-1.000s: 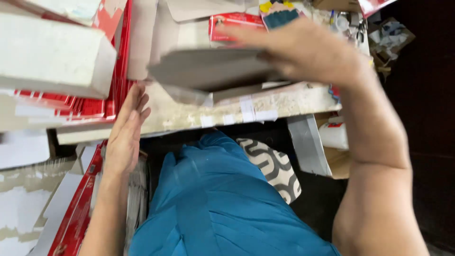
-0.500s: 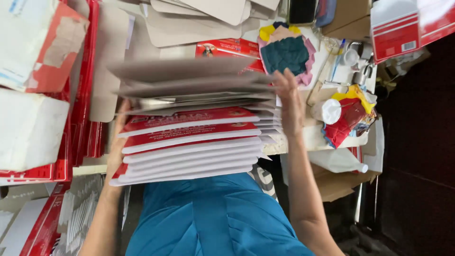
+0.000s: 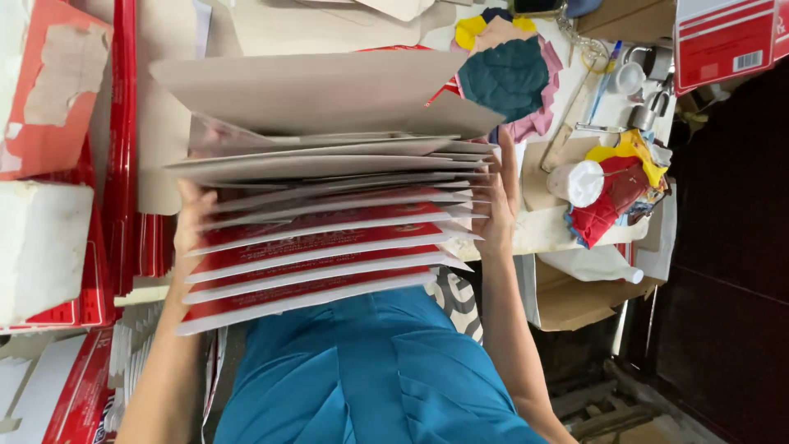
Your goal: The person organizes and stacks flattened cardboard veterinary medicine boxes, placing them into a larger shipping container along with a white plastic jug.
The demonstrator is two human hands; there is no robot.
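Note:
I hold a fanned stack of flat cardboard sheets (image 3: 320, 205), grey on the upper ones and red and white on the lower ones, above my lap in blue cloth (image 3: 362, 370). My left hand (image 3: 191, 222) grips the stack's left edge. My right hand (image 3: 497, 210) presses against its right edge, fingers up along the sheet ends. The stack hides most of the table beneath it.
Red and white flat boxes (image 3: 123, 164) stand in piles at the left, beside a white block (image 3: 41, 247). At the right lie coloured cloth scraps (image 3: 509, 74), a white bottle (image 3: 579, 182), a red rag (image 3: 612, 197) and a red box (image 3: 723, 41).
The stack has risen closer to the camera and fanned wider. Both hands stay on its two sides; a second ago the right hand held only a grey sheet over the table.

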